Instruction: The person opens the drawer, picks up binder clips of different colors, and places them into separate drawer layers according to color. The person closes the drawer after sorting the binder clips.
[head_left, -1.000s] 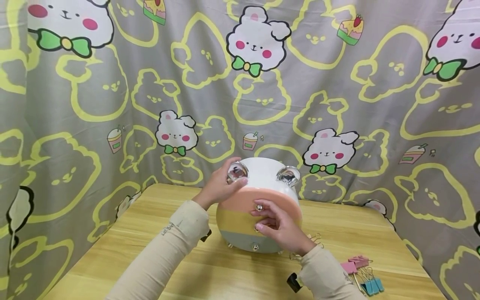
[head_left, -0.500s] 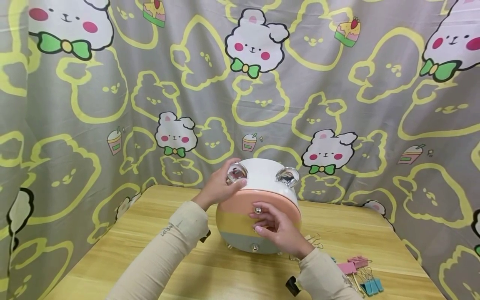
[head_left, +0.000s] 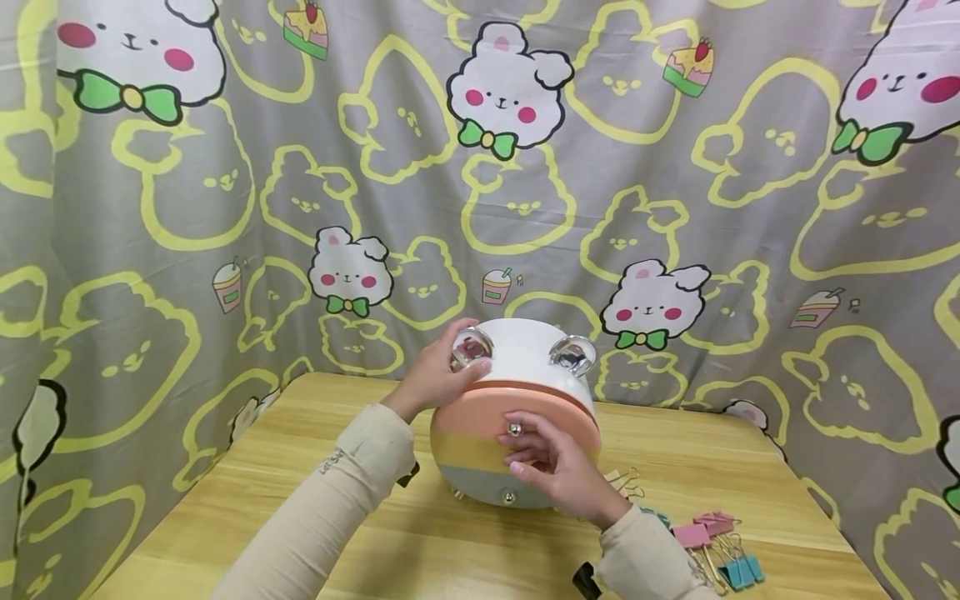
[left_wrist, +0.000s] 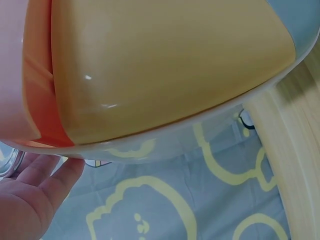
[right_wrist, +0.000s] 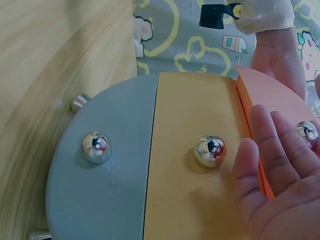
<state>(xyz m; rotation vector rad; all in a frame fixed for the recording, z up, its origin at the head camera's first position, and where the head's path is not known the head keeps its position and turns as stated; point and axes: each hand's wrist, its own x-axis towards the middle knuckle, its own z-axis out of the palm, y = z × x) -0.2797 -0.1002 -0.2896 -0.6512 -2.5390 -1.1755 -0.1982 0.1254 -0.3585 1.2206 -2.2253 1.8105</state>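
Note:
A round white box [head_left: 521, 350], shaped like an alarm clock with silver bells, stands on the table. Its front has an orange drawer [right_wrist: 272, 95], a yellow drawer [right_wrist: 185, 115] and a grey-blue drawer [right_wrist: 110, 195], each with a shiny knob. My left hand [head_left: 442, 372] grips the left bell [head_left: 471, 348] at the top, thumb in front. At the top knob [head_left: 515, 429], fingers of my right hand [head_left: 562, 475] curl round it. The orange drawer protrudes slightly past the yellow one. In the left wrist view, fingers of the left hand [left_wrist: 35, 192] touch the box's edge.
Pink binder clips [head_left: 693, 535] and a teal binder clip [head_left: 741, 572] lie on the table [head_left: 360, 542] at the right. Pale clips [head_left: 624, 482] sit beside the box, partly behind the right hand. A patterned curtain [head_left: 420, 200] hangs behind the table.
The orange drawer has come out a little toward me, with a gap now showing at its top. My right hand moved slightly down and forward with the knob. The left hand stayed on the bell.

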